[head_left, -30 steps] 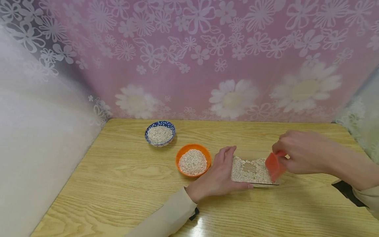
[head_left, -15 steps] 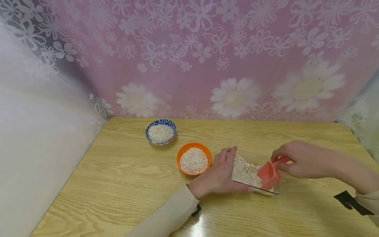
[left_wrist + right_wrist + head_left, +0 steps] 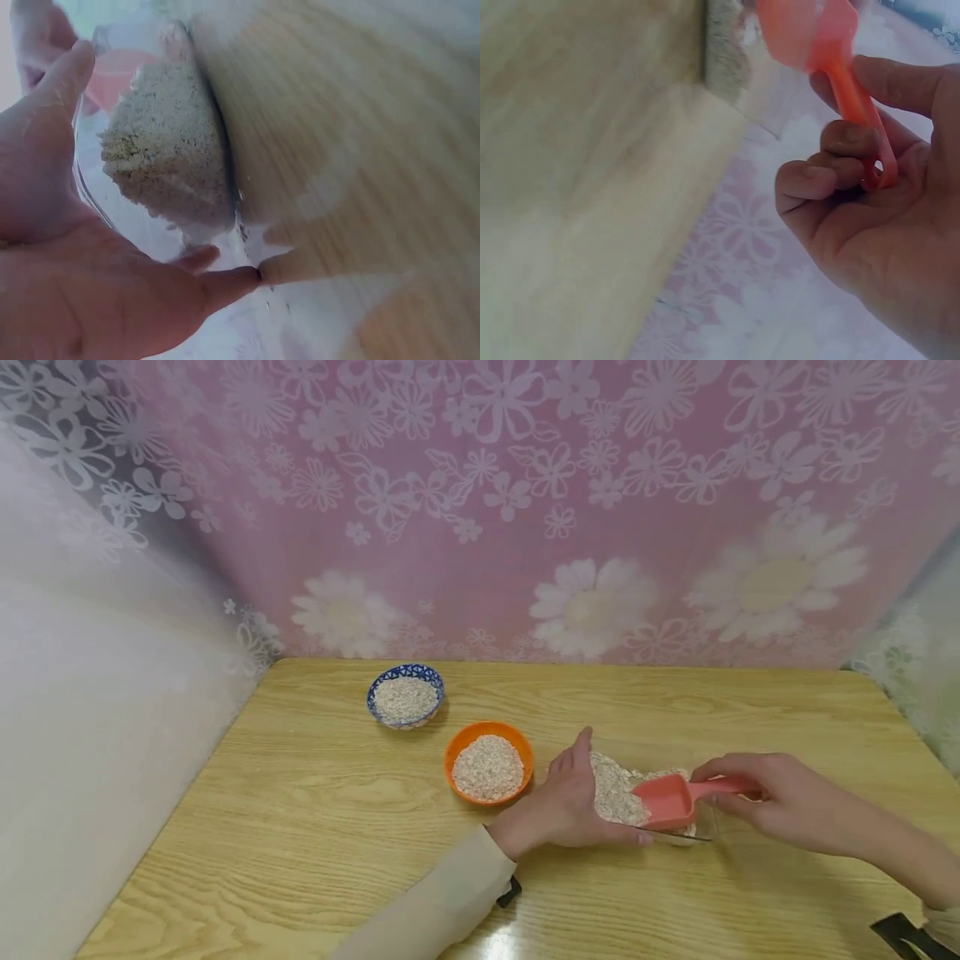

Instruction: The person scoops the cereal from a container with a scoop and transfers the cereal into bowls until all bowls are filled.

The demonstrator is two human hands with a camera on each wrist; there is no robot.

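Observation:
A clear rectangular container (image 3: 701, 836) with oat flakes (image 3: 615, 789) in it is on the table at the right in the head view. My left hand (image 3: 566, 806) grips its left end, thumb along the near side and fingers at the far side. The left wrist view shows the flakes heaped against one wall. My right hand (image 3: 776, 797) holds a red scoop (image 3: 667, 806) by its handle, thumb and fingers round it in the right wrist view. The scoop lies inside the container, its front edge in the flakes.
Just left of my left hand stands an orange bowl (image 3: 452, 777) heaped with flakes. Farther back and left is a blue-and-white patterned bowl (image 3: 411, 672), also filled with flakes. A pink flowered curtain (image 3: 480, 552) hangs behind the wooden table (image 3: 300, 827).
My right hand has come down and nearer, and the scoop has swung from steep to nearly level, its front moving left into the flakes. The container's right end has turned slightly toward me.

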